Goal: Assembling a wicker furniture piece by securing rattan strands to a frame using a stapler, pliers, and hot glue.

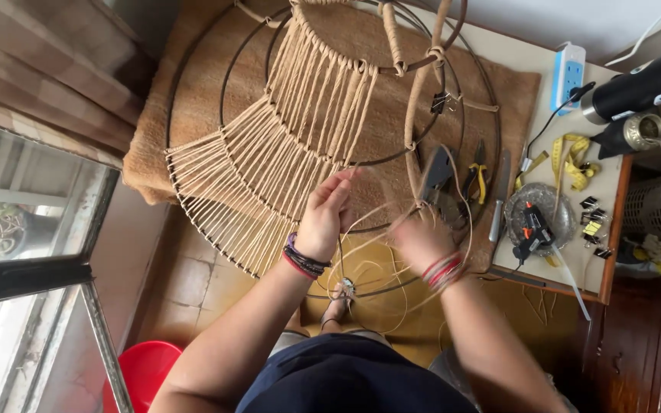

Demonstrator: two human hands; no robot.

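Jute-coloured cord [284, 145] is strung in tight rows across a dark metal ring frame [193, 206], a nested set of hoops that leans over the edge of the counter [613, 191] and out above the tiled floor [193, 275]. The frame rests partly on a brown woven mat [499, 99] spread over the counter top.

The left hand [327, 210] is closed narrowly, fingertips pinched on a strand of cord right at the edge of the wrapped section, beside one of the inner hoops. The right hand [422, 239] is blurred (it is in motion), so I cannot tell exactly how its fingers are set; it appears to be closed around loose cord, and pale loops of that cord [376, 268] curl between and below the two hands. Both wrists carry stacks of thin bracelets.

Just beyond the right hand, on the mat, lie yellow-handled pliers [477, 180] and a dark clamp-like tool [436, 172]. Farther right, on the bare counter, sit a black and orange glue gun [531, 229] in a clear dish, a coiled yellow measuring tape [571, 160], a scatter of black binder clips [592, 222], a white and blue power strip [569, 76] and a black heat gun [640, 88]. A red plastic tub [143, 371] stands on the floor at lower left, near a window frame [78, 275]
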